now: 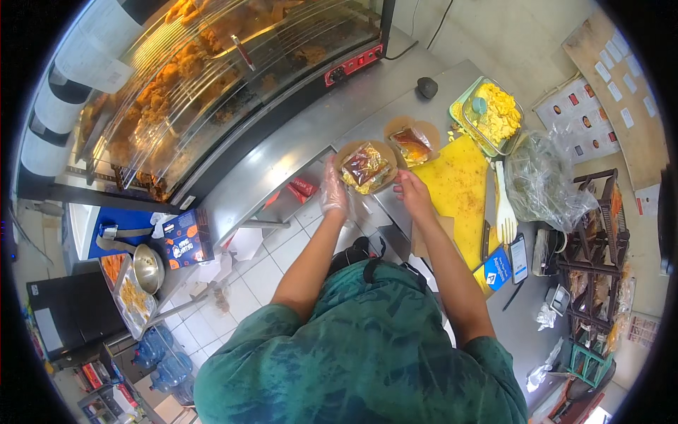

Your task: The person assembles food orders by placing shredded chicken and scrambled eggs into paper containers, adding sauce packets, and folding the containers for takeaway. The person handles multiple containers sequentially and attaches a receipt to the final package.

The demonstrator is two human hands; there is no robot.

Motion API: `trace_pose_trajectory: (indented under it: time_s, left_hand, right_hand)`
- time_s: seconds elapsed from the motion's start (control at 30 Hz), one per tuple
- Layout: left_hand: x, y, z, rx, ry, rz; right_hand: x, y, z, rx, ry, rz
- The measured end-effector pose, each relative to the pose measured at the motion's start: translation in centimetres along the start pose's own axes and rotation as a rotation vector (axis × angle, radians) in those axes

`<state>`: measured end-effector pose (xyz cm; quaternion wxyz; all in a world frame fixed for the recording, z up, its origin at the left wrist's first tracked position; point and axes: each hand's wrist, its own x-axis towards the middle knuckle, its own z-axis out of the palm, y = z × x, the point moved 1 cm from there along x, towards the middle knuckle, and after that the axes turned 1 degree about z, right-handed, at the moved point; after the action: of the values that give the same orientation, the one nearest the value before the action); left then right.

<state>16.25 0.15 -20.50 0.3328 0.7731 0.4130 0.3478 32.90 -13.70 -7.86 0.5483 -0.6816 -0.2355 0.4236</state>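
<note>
My left hand point(333, 191), in a clear plastic glove, grips the left side of a round brown paper bowl point(385, 151). The bare fingers of my right hand point(414, 195) pinch its right rim. Inside the bowl, a shiny clear packet with dark red-brown contents point(367, 164) rests on yellow food pieces. Just beyond stands a second brown paper bowl point(431, 130) with a similar packet point(410, 143) in it. To the right of my hands lies a yellow cutting board point(455, 187), its surface marked with brown specks.
A heated glass cabinet point(353, 65) of fried food runs along the far left. At the right are a glass dish point(519, 113) of yellow pieces, a plastic bag point(547, 177), a white fork-shaped server point(505, 212), a knife point(486, 239), a phone point(519, 258) and a dark rack point(593, 240).
</note>
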Motion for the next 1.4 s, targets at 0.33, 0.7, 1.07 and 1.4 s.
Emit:
trace_pose_trajectory:
  time_s: [0.33,0.7,1.07,1.4]
  left_hand:
    - [2.8,6.7,-0.3,-1.737,-0.044,-0.423]
    - [4.4,11.4,-5.2,-0.135,-0.412,-0.392]
    - [8.5,8.1,-2.2,-0.738,-0.723,-0.202]
    - [12.3,7.5,-3.6,-0.254,-0.703,0.791]
  right_hand:
    - [3.8,2.9,-1.4,-0.029,0.098,-0.160]
    - [3.9,-1.0,2.7,-0.166,0.097,-0.198]
    - [1.1,-3.0,-1.0,-0.548,-0.265,-0.557]
    - [0.1,0.1,4.0,-0.232,0.239,-0.243]
